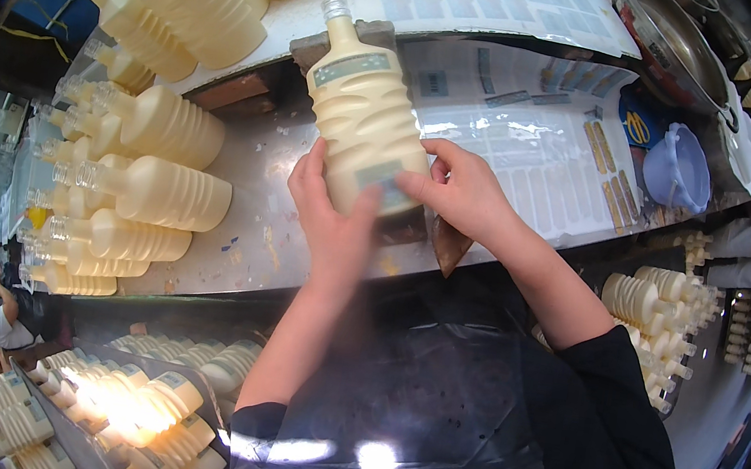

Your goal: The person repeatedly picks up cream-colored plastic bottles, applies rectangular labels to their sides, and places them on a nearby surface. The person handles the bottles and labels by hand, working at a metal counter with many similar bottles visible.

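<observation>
A cream-coloured bottle (362,117) with wavy ridges and a clear threaded neck lies tilted in front of me, its neck pointing away. Across its shoulder runs a grey-green label band (352,68). A second label (374,175) sits near the base. My left hand (329,214) grips the lower left side, its thumb blurred by motion close to the lower label. From the other side my right hand (465,189) holds the bottle, thumb pressed at the lower label's right part and fingers curled at the edge. Beneath the bottle, a brownish block (310,48) partly shows.
Similar bottles (153,191) lie stacked on the metal bench (245,255) at left, with more (206,8) on a raised shelf. Label sheets (520,144) lie right of the bottle. Beyond are a blue bucket (678,170) and metal pan (671,41). Bottle-filled crates (134,411) stand below.
</observation>
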`<state>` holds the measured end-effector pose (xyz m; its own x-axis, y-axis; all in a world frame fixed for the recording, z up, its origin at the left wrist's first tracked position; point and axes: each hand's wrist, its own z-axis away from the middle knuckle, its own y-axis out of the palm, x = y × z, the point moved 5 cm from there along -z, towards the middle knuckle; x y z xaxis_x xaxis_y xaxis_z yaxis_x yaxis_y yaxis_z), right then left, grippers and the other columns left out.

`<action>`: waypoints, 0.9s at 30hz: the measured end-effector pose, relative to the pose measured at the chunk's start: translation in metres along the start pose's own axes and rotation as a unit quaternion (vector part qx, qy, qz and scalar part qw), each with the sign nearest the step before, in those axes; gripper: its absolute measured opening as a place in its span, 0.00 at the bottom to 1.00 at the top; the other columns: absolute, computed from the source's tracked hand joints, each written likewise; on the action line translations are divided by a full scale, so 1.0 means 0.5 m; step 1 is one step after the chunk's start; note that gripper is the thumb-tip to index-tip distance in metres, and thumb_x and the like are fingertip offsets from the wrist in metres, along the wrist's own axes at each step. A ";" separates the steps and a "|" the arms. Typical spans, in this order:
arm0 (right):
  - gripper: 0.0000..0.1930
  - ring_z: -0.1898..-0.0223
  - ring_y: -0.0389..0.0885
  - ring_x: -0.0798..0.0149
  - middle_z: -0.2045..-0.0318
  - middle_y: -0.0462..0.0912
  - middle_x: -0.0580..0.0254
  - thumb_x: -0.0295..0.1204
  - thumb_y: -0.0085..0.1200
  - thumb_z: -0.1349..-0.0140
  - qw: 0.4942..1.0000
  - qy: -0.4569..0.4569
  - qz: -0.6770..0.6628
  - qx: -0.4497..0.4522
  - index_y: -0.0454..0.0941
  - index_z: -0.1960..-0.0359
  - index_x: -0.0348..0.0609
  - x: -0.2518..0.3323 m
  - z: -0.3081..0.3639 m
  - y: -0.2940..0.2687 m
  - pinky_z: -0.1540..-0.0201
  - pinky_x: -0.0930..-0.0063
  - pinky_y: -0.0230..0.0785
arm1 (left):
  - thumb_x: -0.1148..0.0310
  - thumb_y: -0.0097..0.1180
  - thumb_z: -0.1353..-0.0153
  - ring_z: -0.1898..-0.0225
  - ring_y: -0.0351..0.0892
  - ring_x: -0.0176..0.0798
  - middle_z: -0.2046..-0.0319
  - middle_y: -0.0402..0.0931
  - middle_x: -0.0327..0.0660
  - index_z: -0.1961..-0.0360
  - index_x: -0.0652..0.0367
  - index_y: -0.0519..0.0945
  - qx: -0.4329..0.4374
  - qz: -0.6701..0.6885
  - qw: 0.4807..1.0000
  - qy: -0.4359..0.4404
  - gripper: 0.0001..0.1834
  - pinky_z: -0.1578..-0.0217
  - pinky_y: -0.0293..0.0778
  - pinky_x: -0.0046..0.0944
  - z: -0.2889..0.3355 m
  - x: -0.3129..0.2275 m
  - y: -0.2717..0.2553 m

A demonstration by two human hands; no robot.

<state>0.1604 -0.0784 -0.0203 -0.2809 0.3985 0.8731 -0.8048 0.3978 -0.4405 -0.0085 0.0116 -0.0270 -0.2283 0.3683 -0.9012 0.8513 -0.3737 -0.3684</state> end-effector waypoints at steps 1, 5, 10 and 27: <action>0.32 0.73 0.71 0.75 0.77 0.72 0.71 0.44 0.70 0.44 1.000 -0.004 -0.001 -0.004 0.80 0.43 0.35 -0.006 -0.002 0.002 0.70 0.75 0.66 | 0.64 0.63 0.40 0.33 0.63 0.53 0.35 0.59 0.52 0.27 0.62 0.61 0.002 0.005 1.000 -0.002 0.41 0.31 0.61 0.49 -0.001 0.003 0.000; 0.31 0.74 0.68 0.76 0.78 0.70 0.73 0.44 0.71 0.46 1.000 -0.004 -0.012 -0.001 0.80 0.45 0.35 -0.001 -0.002 0.004 0.71 0.76 0.64 | 0.66 0.64 0.41 0.33 0.62 0.53 0.35 0.59 0.52 0.27 0.62 0.61 0.008 0.018 1.000 0.008 0.41 0.31 0.61 0.49 -0.003 0.014 -0.005; 0.32 0.74 0.68 0.76 0.78 0.70 0.73 0.44 0.72 0.47 1.000 0.003 -0.011 0.009 0.80 0.45 0.35 0.011 0.002 0.003 0.71 0.77 0.63 | 0.67 0.64 0.41 0.33 0.62 0.52 0.35 0.59 0.51 0.27 0.62 0.62 0.011 0.045 0.999 0.011 0.41 0.31 0.61 0.48 -0.003 0.017 -0.005; 0.34 0.73 0.69 0.77 0.77 0.70 0.74 0.45 0.72 0.47 0.996 0.027 -0.077 0.019 0.78 0.42 0.34 -0.010 -0.011 0.008 0.69 0.77 0.65 | 0.70 0.60 0.37 0.30 0.61 0.49 0.33 0.57 0.49 0.25 0.58 0.62 0.026 0.111 0.993 -0.008 0.39 0.30 0.59 0.46 -0.001 0.033 -0.008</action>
<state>0.1617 -0.0744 -0.0275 -0.1243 0.3788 0.9171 -0.8558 0.4268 -0.2923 -0.0155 0.0197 -0.0401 -0.0456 0.2590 -0.9648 0.8562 -0.4874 -0.1713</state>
